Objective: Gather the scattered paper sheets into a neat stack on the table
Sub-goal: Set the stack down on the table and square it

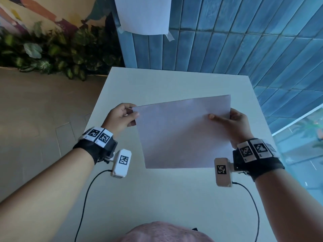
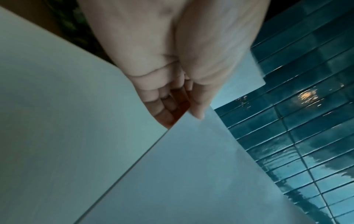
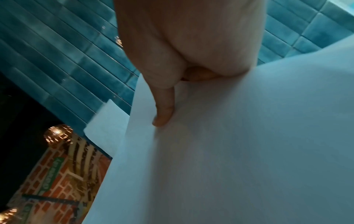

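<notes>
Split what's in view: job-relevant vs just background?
Job:
paper sheets, held up by both hands
left hand, pinching the left edge
right hand, pinching the right edge
table

Background:
taped sheet on the tiled wall
plants

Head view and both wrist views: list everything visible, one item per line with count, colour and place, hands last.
White paper sheets: one stack, count unclear, held above the table between both hands.
White rectangular table: one, below the hands.
White sheet taped to the wall: one, above the table's far edge.
Blue tiled wall: behind the table.
Green leafy plants: a row, far left along the floor.
Painted mural wall: upper left.
Wrist cameras with black cables: two, white.
Left hand: pinches the stack's left edge.
Right hand: pinches its right edge.
</notes>
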Demonstrator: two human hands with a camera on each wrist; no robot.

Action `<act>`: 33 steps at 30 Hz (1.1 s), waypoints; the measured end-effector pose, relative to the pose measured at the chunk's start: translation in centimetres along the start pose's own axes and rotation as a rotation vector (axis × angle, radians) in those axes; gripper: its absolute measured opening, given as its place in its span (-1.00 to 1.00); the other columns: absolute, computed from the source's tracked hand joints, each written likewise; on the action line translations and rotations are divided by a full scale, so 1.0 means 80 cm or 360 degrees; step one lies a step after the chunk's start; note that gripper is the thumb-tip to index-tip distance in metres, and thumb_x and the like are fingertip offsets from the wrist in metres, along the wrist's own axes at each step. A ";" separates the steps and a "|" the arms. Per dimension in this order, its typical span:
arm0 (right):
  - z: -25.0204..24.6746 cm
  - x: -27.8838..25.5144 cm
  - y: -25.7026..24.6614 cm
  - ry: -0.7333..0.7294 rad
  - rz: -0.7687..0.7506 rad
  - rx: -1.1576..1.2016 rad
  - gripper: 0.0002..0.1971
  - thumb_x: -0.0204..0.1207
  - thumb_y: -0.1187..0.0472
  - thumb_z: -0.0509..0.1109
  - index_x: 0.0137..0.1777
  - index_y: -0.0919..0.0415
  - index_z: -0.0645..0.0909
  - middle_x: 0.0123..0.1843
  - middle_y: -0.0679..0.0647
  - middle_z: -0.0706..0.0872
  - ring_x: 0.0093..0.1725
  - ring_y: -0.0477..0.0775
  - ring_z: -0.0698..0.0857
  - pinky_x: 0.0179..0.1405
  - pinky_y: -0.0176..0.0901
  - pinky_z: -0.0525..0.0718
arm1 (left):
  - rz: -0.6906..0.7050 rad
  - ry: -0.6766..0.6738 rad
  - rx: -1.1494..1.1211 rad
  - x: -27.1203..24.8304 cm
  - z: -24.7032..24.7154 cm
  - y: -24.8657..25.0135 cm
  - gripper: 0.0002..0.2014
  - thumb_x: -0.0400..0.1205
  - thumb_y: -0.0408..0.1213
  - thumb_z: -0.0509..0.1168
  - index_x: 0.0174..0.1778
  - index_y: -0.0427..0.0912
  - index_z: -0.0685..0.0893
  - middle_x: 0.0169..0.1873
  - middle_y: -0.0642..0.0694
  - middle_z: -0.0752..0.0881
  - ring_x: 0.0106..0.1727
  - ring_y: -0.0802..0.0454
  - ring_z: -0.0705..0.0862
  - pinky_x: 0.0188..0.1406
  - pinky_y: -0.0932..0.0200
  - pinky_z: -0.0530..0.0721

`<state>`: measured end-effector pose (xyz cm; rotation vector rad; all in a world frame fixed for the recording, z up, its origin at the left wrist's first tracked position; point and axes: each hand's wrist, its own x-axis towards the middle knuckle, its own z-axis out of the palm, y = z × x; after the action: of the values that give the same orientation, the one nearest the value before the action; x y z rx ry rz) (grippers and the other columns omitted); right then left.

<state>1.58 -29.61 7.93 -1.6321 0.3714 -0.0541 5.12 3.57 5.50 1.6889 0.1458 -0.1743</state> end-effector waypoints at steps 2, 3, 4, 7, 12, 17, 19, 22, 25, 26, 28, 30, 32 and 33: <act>-0.002 0.006 0.023 0.0064 0.0148 -0.0069 -0.68 0.28 0.32 0.65 0.04 0.35 0.75 -0.04 0.28 0.83 -0.13 0.24 0.80 -0.07 0.10 0.82 | -0.0090 0.0087 0.0045 0.009 0.013 -0.018 -0.80 0.54 -0.41 0.41 0.04 -0.13 0.64 -0.10 -0.16 0.76 -0.01 -0.16 0.74 0.16 -0.18 0.71; -0.002 0.010 0.037 0.0103 0.0212 -0.0102 -0.69 0.28 0.31 0.65 0.03 0.32 0.75 -0.03 0.29 0.82 -0.11 0.26 0.80 -0.02 0.13 0.81 | -0.0113 0.0118 0.0102 0.013 0.022 -0.027 -0.79 0.53 -0.40 0.41 0.07 -0.19 0.65 -0.08 -0.19 0.77 -0.01 -0.17 0.75 0.14 -0.17 0.73; 0.000 0.010 0.045 0.0144 0.0246 -0.0137 -0.71 0.29 0.30 0.64 0.01 0.29 0.75 -0.04 0.28 0.82 -0.12 0.25 0.79 -0.01 0.12 0.80 | -0.0107 0.0153 0.0158 0.015 0.029 -0.030 -0.77 0.53 -0.40 0.42 0.10 -0.23 0.66 -0.05 -0.22 0.77 0.00 -0.18 0.76 0.10 -0.14 0.75; 0.005 0.021 0.072 0.0232 0.0311 -0.0255 -0.77 0.32 0.29 0.61 -0.03 0.24 0.72 -0.09 0.21 0.80 -0.22 0.16 0.75 -0.11 -0.05 0.73 | -0.0091 0.0209 0.0382 0.033 0.051 -0.037 -0.77 0.51 -0.36 0.42 0.09 -0.25 0.69 -0.05 -0.20 0.79 -0.03 -0.13 0.77 -0.01 0.00 0.78; 0.014 0.052 0.105 0.0273 0.0366 -0.0616 -0.80 0.33 0.21 0.58 -0.09 0.25 0.72 -0.17 0.15 0.76 -0.21 0.16 0.72 -0.24 -0.18 0.63 | -0.0158 0.0183 0.0688 0.067 0.066 -0.059 -0.78 0.51 -0.33 0.42 0.06 -0.23 0.69 -0.11 -0.14 0.77 -0.12 -0.14 0.76 -0.01 0.05 0.74; 0.029 0.078 0.125 0.0289 0.0389 -0.0923 -0.82 0.38 0.18 0.52 -0.14 0.23 0.59 -0.23 0.10 0.65 -0.32 0.11 0.59 -0.55 -0.33 0.34 | -0.0197 0.0174 0.0905 0.098 0.080 -0.078 -0.79 0.52 -0.29 0.40 0.06 -0.19 0.70 -0.16 -0.05 0.71 -0.10 0.00 0.66 -0.02 0.24 0.52; 0.033 0.086 0.129 0.0324 0.0426 -0.0945 -0.77 0.37 0.16 0.52 -0.08 0.24 0.58 -0.17 0.10 0.66 -0.26 0.13 0.61 -0.51 -0.30 0.36 | -0.0204 0.0214 0.0948 0.112 0.082 -0.081 -0.78 0.52 -0.28 0.40 0.07 -0.18 0.70 -0.15 -0.04 0.71 -0.09 0.01 0.65 0.00 0.26 0.51; 0.037 0.098 0.135 0.0356 0.0476 -0.0981 -0.56 0.32 0.10 0.56 0.14 0.29 0.59 0.07 0.17 0.70 -0.10 0.16 0.61 -0.22 -0.19 0.49 | -0.0218 0.0242 0.1005 0.127 0.083 -0.087 -0.77 0.53 -0.28 0.38 0.09 -0.18 0.70 -0.13 -0.03 0.72 -0.08 0.00 0.65 0.05 0.25 0.54; 0.040 0.106 0.138 0.0366 0.0511 -0.1101 -0.41 0.30 0.02 0.57 0.29 0.27 0.55 0.24 0.20 0.57 0.12 0.23 0.59 -0.02 -0.10 0.52 | -0.0225 0.0254 0.1027 0.132 0.085 -0.094 -0.77 0.53 -0.29 0.36 0.10 -0.18 0.71 -0.10 -0.07 0.76 -0.02 -0.06 0.70 0.09 0.21 0.59; 0.041 0.107 0.139 0.0368 0.0528 -0.1177 -0.37 0.29 -0.02 0.57 0.31 0.27 0.54 0.26 0.20 0.54 0.21 0.26 0.57 0.06 -0.04 0.54 | -0.0218 0.0265 0.1026 0.133 0.086 -0.096 -0.77 0.53 -0.29 0.36 0.10 -0.18 0.71 -0.07 -0.10 0.78 0.00 -0.09 0.72 0.11 0.19 0.61; 0.042 0.107 0.138 0.0381 0.0567 -0.1275 -0.31 0.29 -0.07 0.55 0.37 0.25 0.52 0.31 0.20 0.50 0.31 0.29 0.51 0.17 0.05 0.54 | -0.0203 0.0286 0.1051 0.135 0.088 -0.100 -0.75 0.53 -0.29 0.35 0.13 -0.18 0.71 -0.04 -0.12 0.79 0.03 -0.12 0.72 0.10 0.22 0.59; 0.043 0.107 0.139 0.0410 0.0599 -0.1224 -0.24 0.29 -0.05 0.57 0.44 0.26 0.46 0.37 0.21 0.48 0.38 0.29 0.47 0.25 0.07 0.51 | -0.0200 0.0278 0.1098 0.137 0.089 -0.103 -0.75 0.54 -0.30 0.34 0.12 -0.21 0.71 -0.09 -0.11 0.76 0.03 -0.11 0.70 0.05 0.27 0.51; 0.044 0.107 0.140 0.0432 0.0598 -0.1199 -0.23 0.29 -0.05 0.58 0.45 0.27 0.45 0.39 0.22 0.47 0.39 0.30 0.46 0.30 0.08 0.49 | -0.0194 0.0262 0.1148 0.137 0.089 -0.102 -0.81 0.53 -0.31 0.33 0.03 -0.24 0.72 -0.15 -0.10 0.72 -0.04 -0.11 0.68 0.03 0.26 0.51; 0.043 0.107 0.140 0.0432 0.0590 -0.1214 -0.25 0.30 -0.06 0.57 0.44 0.26 0.46 0.38 0.23 0.48 0.38 0.31 0.46 0.31 0.08 0.49 | -0.0196 0.0265 0.1166 0.137 0.089 -0.102 -0.89 0.52 -0.31 0.33 -0.11 -0.23 0.71 -0.21 -0.11 0.71 -0.12 -0.12 0.67 -0.01 0.21 0.54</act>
<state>8.22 -29.13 -4.98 -2.2808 0.9865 0.1686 14.01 -2.53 -5.46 2.4279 0.3406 -0.1919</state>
